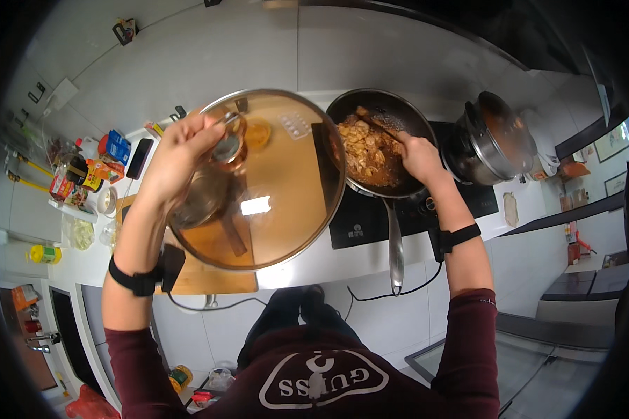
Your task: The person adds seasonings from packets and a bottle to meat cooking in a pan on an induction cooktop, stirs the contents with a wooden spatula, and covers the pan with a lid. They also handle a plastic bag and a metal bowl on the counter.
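My left hand (pixel 183 149) grips the knob of a large clear glass lid (pixel 293 209) with a metal rim. The lid is raised over the counter, left of a dark frying pan (pixel 398 107). Inside the pan lie browned, sauced food pieces (pixel 367 152). A dark slim cooking utensil (pixel 387 128) is held in my right hand (pixel 423 160), its far end among the food. Its tip is hard to make out. The pan's metal handle (pixel 396 246) points towards me. Beneath the lid, a round vessel with a brown handle (pixel 233 235) shows through the glass.
The pan sits on a black cooktop (pixel 356 225). To its right stands a stainless steel pot (pixel 466 152). A wooden cutting board (pixel 209 275) lies at the counter's front left. Sauce bottles (pixel 84 173), packets and a phone (pixel 140 158) are farther left. Cables hang from both wrist straps.
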`<move>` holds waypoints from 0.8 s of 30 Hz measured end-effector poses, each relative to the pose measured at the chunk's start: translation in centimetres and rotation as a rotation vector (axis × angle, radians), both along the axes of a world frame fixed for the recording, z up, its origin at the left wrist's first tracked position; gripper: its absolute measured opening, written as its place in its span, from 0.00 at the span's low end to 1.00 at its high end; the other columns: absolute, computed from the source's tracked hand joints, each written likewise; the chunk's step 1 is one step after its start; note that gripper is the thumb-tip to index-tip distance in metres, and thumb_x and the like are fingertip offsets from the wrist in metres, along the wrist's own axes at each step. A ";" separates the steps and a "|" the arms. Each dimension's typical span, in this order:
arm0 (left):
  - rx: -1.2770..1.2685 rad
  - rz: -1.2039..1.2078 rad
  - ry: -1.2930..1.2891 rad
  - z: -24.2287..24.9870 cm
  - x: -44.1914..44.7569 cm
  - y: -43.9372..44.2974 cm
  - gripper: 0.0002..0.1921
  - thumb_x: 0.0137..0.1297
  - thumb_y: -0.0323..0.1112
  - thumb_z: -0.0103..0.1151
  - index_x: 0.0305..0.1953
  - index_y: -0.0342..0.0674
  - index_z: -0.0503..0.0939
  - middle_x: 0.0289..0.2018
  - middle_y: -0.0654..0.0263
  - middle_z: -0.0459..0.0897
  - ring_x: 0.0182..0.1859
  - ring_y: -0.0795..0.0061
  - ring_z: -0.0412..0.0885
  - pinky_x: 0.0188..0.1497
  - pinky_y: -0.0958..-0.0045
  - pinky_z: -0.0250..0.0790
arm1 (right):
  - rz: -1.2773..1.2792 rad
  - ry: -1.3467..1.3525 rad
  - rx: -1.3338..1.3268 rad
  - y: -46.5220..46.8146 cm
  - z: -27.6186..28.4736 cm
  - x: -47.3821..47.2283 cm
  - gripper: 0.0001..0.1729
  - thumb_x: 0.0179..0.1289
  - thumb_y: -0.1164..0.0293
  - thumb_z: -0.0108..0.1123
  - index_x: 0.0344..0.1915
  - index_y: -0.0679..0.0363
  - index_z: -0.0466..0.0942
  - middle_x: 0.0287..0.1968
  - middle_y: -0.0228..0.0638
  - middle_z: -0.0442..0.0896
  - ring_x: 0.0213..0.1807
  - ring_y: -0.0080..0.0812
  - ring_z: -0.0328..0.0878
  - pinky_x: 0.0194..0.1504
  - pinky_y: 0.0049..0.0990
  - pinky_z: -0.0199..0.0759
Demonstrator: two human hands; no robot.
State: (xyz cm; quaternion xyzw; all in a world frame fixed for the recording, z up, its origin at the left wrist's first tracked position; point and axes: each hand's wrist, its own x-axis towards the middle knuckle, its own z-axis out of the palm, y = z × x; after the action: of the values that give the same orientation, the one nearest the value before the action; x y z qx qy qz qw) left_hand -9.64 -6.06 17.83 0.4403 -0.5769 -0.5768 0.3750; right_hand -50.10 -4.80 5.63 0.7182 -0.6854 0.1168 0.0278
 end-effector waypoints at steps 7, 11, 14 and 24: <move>0.007 -0.096 0.028 0.9 -7.2 -4.5 0.06 0.66 0.34 0.55 0.35 0.38 0.75 0.28 0.71 0.76 0.29 0.86 0.71 0.32 0.85 0.62 | 0.151 0.127 0.026 7.7 6.6 1.5 0.11 0.51 0.80 0.51 0.36 0.61 0.78 0.23 0.48 0.79 0.29 0.50 0.79 0.32 0.42 0.73; -0.064 -0.181 -0.128 0.6 -13.1 -6.8 0.08 0.64 0.35 0.56 0.33 0.36 0.77 0.29 0.67 0.78 0.30 0.81 0.73 0.35 0.79 0.66 | 0.011 0.148 0.158 14.0 7.9 3.5 0.10 0.53 0.77 0.56 0.37 0.59 0.79 0.21 0.49 0.77 0.24 0.47 0.78 0.26 0.41 0.71; -0.010 -0.199 -0.141 -0.9 -18.5 -8.5 0.10 0.59 0.34 0.60 0.35 0.32 0.79 0.30 0.60 0.80 0.31 0.73 0.77 0.35 0.71 0.70 | -0.017 0.143 0.075 13.9 4.9 4.8 0.10 0.53 0.77 0.55 0.37 0.60 0.79 0.21 0.48 0.77 0.24 0.47 0.78 0.26 0.40 0.72; -0.125 -0.193 -0.335 -10.4 -31.5 -12.2 0.15 0.54 0.39 0.61 0.37 0.34 0.81 0.38 0.52 0.83 0.44 0.57 0.80 0.47 0.65 0.71 | -0.220 -0.172 0.096 14.9 1.5 4.7 0.14 0.53 0.77 0.59 0.41 0.67 0.76 0.30 0.55 0.79 0.31 0.53 0.78 0.34 0.41 0.74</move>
State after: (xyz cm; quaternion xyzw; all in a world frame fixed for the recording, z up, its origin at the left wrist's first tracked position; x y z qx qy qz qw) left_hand -41.14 -18.27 7.45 0.4488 -0.7053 -0.4919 0.2433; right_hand -45.36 10.13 7.11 0.6267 -0.7646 0.1411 -0.0528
